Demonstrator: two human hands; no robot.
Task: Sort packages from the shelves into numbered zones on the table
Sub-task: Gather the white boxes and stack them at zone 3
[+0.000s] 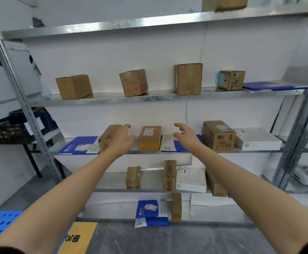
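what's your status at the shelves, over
Both open: left grip, right grip, holding nothing. Between them the labelled box, on the shelf. Tight on its left, a brown box.

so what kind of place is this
Probably a parcel sorting or storage room: metal shelving lined with cardboard boxes and blue courier envelopes, plus a black plastic crate at the left.

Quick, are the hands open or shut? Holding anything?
Left hand: open, holding nothing.
Right hand: open, holding nothing.

head view, facing shelves (149, 99), close
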